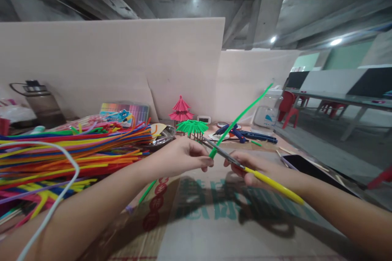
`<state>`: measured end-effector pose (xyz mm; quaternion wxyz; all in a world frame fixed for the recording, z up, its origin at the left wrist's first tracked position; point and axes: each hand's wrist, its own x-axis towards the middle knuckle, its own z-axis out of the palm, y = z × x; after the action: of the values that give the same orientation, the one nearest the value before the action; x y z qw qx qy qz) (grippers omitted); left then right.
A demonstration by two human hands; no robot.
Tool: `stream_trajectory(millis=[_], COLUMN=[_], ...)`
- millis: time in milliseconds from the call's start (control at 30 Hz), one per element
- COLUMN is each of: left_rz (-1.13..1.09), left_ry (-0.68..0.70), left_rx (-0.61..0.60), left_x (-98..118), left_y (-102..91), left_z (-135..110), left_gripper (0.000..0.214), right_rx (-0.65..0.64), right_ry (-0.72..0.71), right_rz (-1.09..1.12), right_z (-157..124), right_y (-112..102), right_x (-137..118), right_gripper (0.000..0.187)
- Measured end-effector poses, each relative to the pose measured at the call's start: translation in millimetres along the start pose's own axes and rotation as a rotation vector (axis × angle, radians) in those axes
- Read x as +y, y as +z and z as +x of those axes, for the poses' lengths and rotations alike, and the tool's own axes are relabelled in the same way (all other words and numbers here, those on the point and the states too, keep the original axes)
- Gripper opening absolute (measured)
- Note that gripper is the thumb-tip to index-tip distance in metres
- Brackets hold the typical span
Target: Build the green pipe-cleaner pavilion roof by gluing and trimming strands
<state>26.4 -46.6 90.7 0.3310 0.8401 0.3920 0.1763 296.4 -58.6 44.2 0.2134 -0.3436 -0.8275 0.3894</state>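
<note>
Green fuzzy stem is between the two hands, over the middle of the surface, its long free end slanting up and away to the right.

Hands: near each other, not touching. Left hand pinches the stem near its lower visible end, thumb against fingers. Right hand is closed around the scissors, yellow handle toward the wrist, blades pointing left across the stem just beside the left fingertips. Cannot tell whether the blades touch the stem.

Progress, judged from the layout: work on this stem looks partway. It is gripped and the blades are placed at it, but no cut shows; the length above the pinch is unbroken. Outstanding: the cut itself.

Done: two pieces stand behind the hands, a pink piece with tiered roofs and, nearer, a green piece with a single spread top. Pink appears complete; whether green is finished, cannot tell.

Stock: large multicolour bundle at left, so plenty of material unused. One short green offcut lies near the glue gun. Another green length shows beside the left forearm; unclear whether it joins the held stem.
</note>
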Motion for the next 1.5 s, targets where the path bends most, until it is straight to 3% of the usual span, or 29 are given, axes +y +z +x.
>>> stream_trajectory(millis=[200,533,967,1200,1367,1500], left_rz=[-0.004,0.000,-0.010,0.048,0.018,0.016], left_ry=[0.006,-0.011,-0.001,0.011,-0.013,-0.016], left_rx=[-0.018,-0.018,-0.012,-0.014,-0.068,-0.025], left_x=[-0.7,-4.1,-1.0,-2.8,-1.5,2.2], left_y=[0.1,-0.9,-1.4,-2.9,-7.0,-15.0], left_z=[0.4,2.8,1.7,3.3,1.3,-0.4], left_gripper=[0.033,0.034,0.034,0.037,0.034,0.033], right_rx=[-0.043,0.027,0.119,0.107,0.132,0.136], right_ry=[0.017,0.021,0.003,0.048,0.011,0.134], right_rz=[0.077,0.031,0.091,0.151,-0.028,-0.325], right_z=[1.4,1.2,7.3,7.5,7.8,8.9], right_y=[0.2,-1.5,14.5,15.6,3.3,-9.1], right_x=[-2.6,7.8,20.1,11.0,7.7,8.2], right_gripper=[0.062,0.055,0.054,0.055,0.047,0.038])
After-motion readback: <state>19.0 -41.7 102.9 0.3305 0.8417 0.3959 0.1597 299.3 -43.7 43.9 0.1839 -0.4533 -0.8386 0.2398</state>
